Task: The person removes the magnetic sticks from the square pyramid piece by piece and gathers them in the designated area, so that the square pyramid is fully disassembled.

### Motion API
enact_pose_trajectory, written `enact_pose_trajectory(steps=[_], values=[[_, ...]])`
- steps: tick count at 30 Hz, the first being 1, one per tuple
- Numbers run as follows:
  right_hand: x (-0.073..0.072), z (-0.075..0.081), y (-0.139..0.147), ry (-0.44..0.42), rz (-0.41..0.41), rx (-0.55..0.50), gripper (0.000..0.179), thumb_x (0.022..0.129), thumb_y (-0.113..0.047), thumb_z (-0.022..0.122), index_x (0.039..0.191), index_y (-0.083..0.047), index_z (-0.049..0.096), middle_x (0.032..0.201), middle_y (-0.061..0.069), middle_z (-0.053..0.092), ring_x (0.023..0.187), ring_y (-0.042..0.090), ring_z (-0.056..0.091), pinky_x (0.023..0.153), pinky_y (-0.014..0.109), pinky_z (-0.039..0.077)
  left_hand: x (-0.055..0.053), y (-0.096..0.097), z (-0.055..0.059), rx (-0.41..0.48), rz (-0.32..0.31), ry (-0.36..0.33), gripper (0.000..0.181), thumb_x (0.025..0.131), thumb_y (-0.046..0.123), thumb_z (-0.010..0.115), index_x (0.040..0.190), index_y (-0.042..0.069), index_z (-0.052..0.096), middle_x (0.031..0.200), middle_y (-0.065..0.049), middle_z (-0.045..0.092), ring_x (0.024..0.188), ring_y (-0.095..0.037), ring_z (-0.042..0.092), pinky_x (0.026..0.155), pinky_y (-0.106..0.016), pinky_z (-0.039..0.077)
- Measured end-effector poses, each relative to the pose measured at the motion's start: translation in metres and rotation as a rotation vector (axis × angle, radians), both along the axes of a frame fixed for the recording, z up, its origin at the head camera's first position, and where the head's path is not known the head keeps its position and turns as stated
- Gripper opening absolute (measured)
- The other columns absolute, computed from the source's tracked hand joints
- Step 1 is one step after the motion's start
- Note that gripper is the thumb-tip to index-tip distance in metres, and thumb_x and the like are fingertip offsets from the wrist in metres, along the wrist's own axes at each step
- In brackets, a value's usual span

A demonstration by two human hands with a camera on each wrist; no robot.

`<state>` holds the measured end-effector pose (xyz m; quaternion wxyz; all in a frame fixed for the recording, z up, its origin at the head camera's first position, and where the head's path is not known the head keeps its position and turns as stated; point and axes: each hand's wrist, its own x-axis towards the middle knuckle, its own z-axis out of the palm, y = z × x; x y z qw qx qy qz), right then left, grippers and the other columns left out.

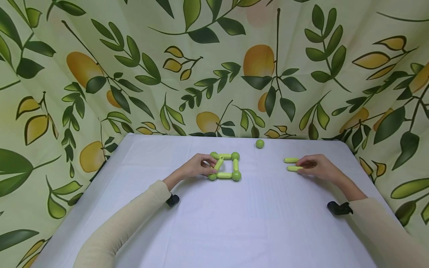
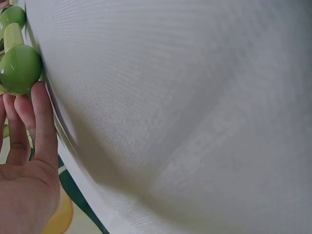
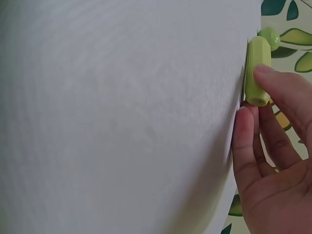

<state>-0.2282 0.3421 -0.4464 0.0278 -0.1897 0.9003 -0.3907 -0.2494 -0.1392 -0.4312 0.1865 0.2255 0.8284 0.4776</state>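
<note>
On the white table lies a square frame (image 1: pixel 236 165) of light green rods joined by glossy green balls at its corners. My left hand (image 1: pixel 197 165) grips its left side, hiding part of it. From the near left ball (image 1: pixel 212 176) a rod (image 1: pixel 218 163) slants up; in the left wrist view my fingers (image 2: pixel 45 122) are right at a green ball (image 2: pixel 20 70). Farther right, two loose rods lie side by side, the far rod (image 1: pixel 291 160) and the near rod (image 1: pixel 294 169). My right hand (image 1: pixel 316 167) pinches the near one, thumb on its ribbed side (image 3: pixel 258 73) in the right wrist view.
A single green ball (image 1: pixel 259 143) sits near the table's back edge, between the frame and the loose rods. Behind the white tablecloth (image 1: pixel 261 223) hangs a leaf-and-fruit patterned curtain (image 1: pixel 221 93), which also runs along both sides.
</note>
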Motion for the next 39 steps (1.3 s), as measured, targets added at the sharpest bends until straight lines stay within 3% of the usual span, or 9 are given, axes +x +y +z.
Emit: enact_pose_trajectory(steps=[5, 16, 22, 33, 39], values=[[0.000, 0.001, -0.003, -0.007, -0.008, 0.004, 0.018, 0.085, -0.004, 0.083, 0.102, 0.000, 0.075, 0.104, 0.014, 0.071, 0.092, 0.022, 0.063, 0.075, 0.018, 0.052, 0.000, 0.000, 0.000, -0.004, -0.003, 0.006, 0.025, 0.091, 0.005, 0.077, 0.115, -0.001, 0.069, 0.104, -0.008, 0.065, 0.086, -0.020, 0.065, 0.072, -0.032, 0.059], [-0.002, -0.005, -0.003, -0.004, -0.019, 0.010, 0.018, 0.085, 0.000, 0.081, 0.102, -0.001, 0.075, 0.105, 0.015, 0.070, 0.091, 0.021, 0.063, 0.076, 0.019, 0.052, 0.000, 0.000, -0.001, -0.010, -0.005, 0.006, 0.025, 0.091, 0.005, 0.077, 0.115, 0.000, 0.070, 0.103, -0.007, 0.065, 0.084, -0.019, 0.065, 0.070, -0.032, 0.059], [0.002, -0.003, -0.001, -0.011, -0.028, 0.007, 0.022, 0.086, -0.006, 0.083, 0.106, -0.001, 0.075, 0.107, 0.015, 0.070, 0.093, 0.022, 0.063, 0.076, 0.018, 0.052, 0.001, 0.000, -0.001, -0.004, -0.015, 0.010, 0.026, 0.091, 0.005, 0.077, 0.115, -0.001, 0.069, 0.104, -0.008, 0.065, 0.085, -0.020, 0.065, 0.072, -0.033, 0.059], [0.007, 0.005, 0.000, 0.070, -0.039, -0.093, 0.026, 0.090, -0.011, 0.080, 0.113, 0.000, 0.074, 0.110, 0.017, 0.070, 0.094, 0.010, 0.065, 0.079, 0.014, 0.050, 0.000, -0.001, -0.002, 0.006, -0.022, 0.026, 0.025, 0.091, 0.004, 0.077, 0.114, -0.001, 0.069, 0.103, -0.007, 0.065, 0.085, -0.020, 0.067, 0.071, -0.032, 0.059], [0.003, 0.013, -0.022, 0.042, -0.006, -0.166, 0.030, 0.090, -0.011, 0.080, 0.116, 0.001, 0.072, 0.113, 0.018, 0.071, 0.096, 0.012, 0.066, 0.079, 0.017, 0.052, -0.001, -0.003, -0.002, 0.019, -0.028, 0.032, 0.025, 0.091, 0.004, 0.077, 0.113, -0.002, 0.069, 0.103, -0.010, 0.065, 0.086, -0.020, 0.066, 0.071, -0.033, 0.059]])
